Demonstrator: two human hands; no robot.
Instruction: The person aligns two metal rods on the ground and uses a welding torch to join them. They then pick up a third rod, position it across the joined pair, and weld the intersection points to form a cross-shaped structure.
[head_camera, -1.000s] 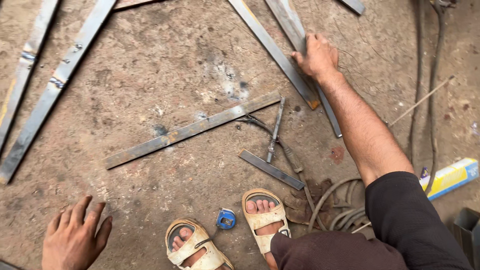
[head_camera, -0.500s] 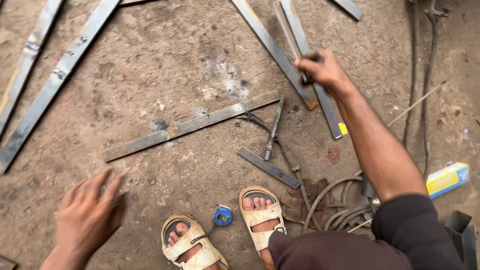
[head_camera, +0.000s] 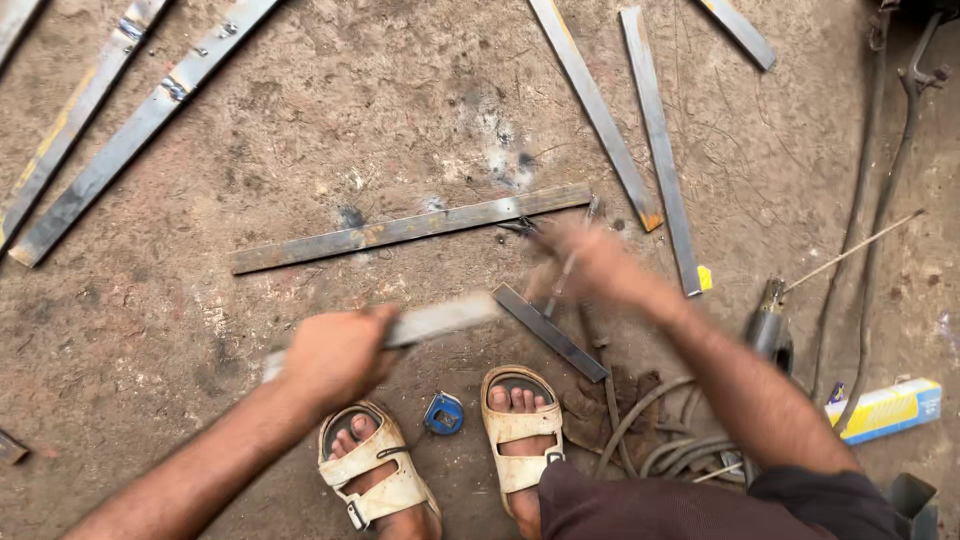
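My left hand (head_camera: 335, 355) is closed around a short flat steel bar (head_camera: 440, 320), held level just above my sandalled feet (head_camera: 515, 420); the bar is blurred by motion. My right hand (head_camera: 590, 265) is a blur to the right of that bar's end, over a thin chipping hammer (head_camera: 568, 268) lying on the ground. The blur hides whether it grips anything. A long flat bar (head_camera: 410, 228) lies on the concrete just beyond both hands. A shorter dark bar (head_camera: 550, 332) lies slanted below my right hand.
Two long steel bars (head_camera: 600, 115) lie at the upper right and two more bars (head_camera: 130, 130) at the upper left. A blue tape measure (head_camera: 443, 413) sits between my feet. An electrode holder (head_camera: 770, 330), cables (head_camera: 880, 200) and a yellow-blue box (head_camera: 885, 408) are at the right.
My right hand pulled back from the far bars at the upper right towards me. My left hand rose from the ground at the lower left and now grips a short bar.
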